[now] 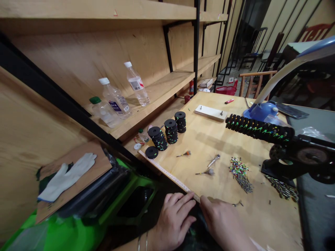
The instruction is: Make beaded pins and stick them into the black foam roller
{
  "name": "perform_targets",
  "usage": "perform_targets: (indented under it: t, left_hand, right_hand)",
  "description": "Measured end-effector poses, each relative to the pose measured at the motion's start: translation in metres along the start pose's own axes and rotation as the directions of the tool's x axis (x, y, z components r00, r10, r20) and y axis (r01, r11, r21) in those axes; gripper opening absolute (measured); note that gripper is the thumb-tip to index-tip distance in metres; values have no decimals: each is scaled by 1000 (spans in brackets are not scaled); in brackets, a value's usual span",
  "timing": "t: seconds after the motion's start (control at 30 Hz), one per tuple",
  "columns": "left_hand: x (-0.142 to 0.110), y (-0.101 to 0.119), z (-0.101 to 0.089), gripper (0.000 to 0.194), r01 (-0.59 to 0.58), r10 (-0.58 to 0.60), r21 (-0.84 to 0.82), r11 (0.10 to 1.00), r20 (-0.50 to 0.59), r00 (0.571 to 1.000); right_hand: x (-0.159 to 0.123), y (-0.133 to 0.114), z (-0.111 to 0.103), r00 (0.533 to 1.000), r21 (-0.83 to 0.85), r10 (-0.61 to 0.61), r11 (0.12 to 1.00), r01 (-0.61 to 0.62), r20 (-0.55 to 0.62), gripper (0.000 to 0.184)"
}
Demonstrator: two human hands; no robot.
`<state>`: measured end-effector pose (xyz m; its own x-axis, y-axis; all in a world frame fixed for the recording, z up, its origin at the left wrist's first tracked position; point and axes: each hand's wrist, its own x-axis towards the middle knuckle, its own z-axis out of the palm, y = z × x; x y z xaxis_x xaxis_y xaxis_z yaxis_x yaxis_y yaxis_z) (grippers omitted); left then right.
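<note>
My left hand (176, 218) rests its fingertips at the wooden table's front edge, by the near end of a measuring tape (170, 177) lying along that edge. Its thumb is apart and nothing shows in it. Close beside it, my right hand (223, 221) is closed at the same edge; what its fingers hold, if anything, is hidden. A small dark metal piece (238, 203) lies just past the right knuckles. Farther in are small bundles of fine line (208, 172), a pile of coloured beads with grey metal pieces (240, 170), and dark metal pieces (284, 188).
Black foam spools wound with line (157, 138) stand at the table's left. A black machine (306, 157) carries a row of black spools (259, 129) at right, near a blue lamp (261, 109). Bottles (137, 85) stand on the shelf; a white glove (69, 177) lies on cardboard.
</note>
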<state>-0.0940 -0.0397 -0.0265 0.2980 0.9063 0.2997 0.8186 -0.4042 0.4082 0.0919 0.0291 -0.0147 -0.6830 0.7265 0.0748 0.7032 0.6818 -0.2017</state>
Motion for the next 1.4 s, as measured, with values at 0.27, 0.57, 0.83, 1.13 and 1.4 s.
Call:
perform_targets:
  t: [0.27,0.57,0.83,1.13,1.4]
  left_hand:
    - [4,5,-3,43,-1,-5,114,993,59,998]
    - [7,17,-3,45,-10,-6,237,971,66,998]
    - [10,19,-1,40,-38,16,305,952,73,997]
    - [12,19,-1,36,-78,56,349,934,72,996]
    - [11,17,0,36,-94,76,331,939,68,995]
  right_hand:
    - [1,0,1,997,-6,39,999,-38,62,16]
    - [-33,30,-10,990,223,94,968,-115,106,21]
    - [-49,46,-32,993,151,11,988,-28,114,23]
    - [-61,55,-35,998,114,-11,993,3,65,22]
    - [-67,58,-29,998,195,-12,981,1,57,22]
